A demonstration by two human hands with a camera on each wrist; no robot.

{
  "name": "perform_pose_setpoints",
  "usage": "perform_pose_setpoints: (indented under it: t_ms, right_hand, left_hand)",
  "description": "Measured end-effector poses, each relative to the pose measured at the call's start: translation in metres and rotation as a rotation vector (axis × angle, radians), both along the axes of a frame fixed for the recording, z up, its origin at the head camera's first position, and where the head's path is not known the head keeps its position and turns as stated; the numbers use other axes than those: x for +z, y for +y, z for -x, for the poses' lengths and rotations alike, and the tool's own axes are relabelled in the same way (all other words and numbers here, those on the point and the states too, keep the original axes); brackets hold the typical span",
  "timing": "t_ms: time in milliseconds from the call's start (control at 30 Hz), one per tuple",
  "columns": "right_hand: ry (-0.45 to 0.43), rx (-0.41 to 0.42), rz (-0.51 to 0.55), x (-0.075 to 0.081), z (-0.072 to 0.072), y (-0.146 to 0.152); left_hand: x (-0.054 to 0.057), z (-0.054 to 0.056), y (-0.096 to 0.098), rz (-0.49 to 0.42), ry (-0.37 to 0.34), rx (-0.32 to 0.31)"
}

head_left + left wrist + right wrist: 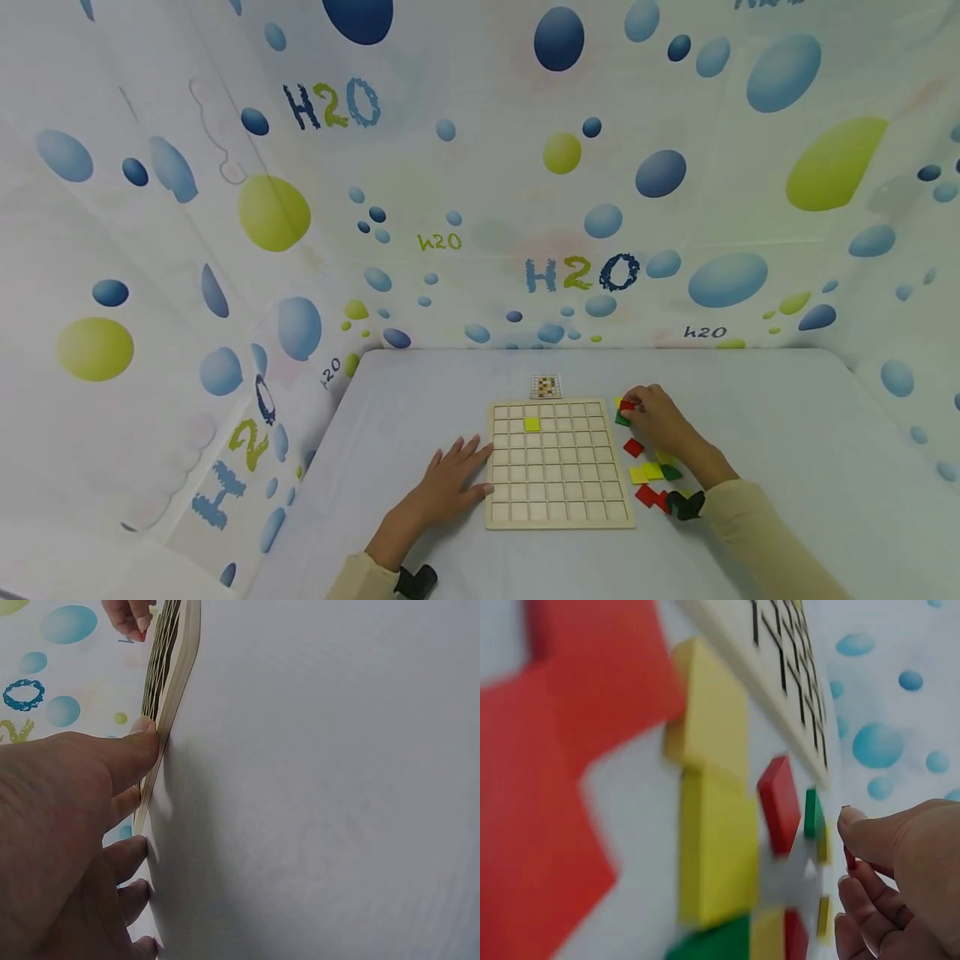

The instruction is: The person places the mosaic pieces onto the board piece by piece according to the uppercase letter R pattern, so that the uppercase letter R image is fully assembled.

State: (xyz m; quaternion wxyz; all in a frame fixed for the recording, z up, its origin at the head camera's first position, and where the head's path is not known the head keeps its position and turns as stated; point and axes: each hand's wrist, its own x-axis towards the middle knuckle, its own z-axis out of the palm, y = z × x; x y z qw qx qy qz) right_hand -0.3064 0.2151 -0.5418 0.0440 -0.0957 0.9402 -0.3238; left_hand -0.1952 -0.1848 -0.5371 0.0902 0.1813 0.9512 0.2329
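A light wooden grid board [558, 525] lies on the table, with one yellow tile [532, 424] in a cell of its upper part. My left hand [450, 485] is at the board's left edge, fingers spread and straight; in the left wrist view the thumb touches the rim. Off the board's upper right corner, my right hand [657, 419] pinches a small red tile [850, 857] between thumb and fingers. Close to that hand lie a green tile [622, 419] and a bit of yellow. A single red tile [633, 448] sits lower down, beside the board.
Further down on the right are yellow tiles [638, 475], another green tile [671, 472] and red tiles [646, 496]. A small printed pattern card [545, 387] lies just beyond the board's far edge. A patterned curtain [480, 167] rises behind the white table [420, 400].
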Motion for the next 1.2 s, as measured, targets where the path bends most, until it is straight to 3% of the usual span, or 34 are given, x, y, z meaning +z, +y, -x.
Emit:
perform_pose_setpoints:
  t_ms: [467, 600, 800, 1200]
  right_hand:
    - [0.092, 0.145, 0.07, -0.002, -0.006, -0.086]
    - [0.137, 0.172, 0.033, -0.006, -0.009, -0.105]
    - [0.166, 0.169, 0.014, -0.003, -0.012, -0.116]
    - [0.108, 0.185, 0.026, -0.001, -0.015, -0.122]
  left_hand:
    - [-0.003, 0.002, 0.0, 0.023, -0.011, 0.008]
    - [-0.003, 0.003, 0.0, 0.029, -0.014, 0.01]
    - [-0.001, 0.001, 0.001, 0.017, -0.011, 0.002]
    - [0.002, 0.0, 0.0, 0.012, -0.005, 0.005]
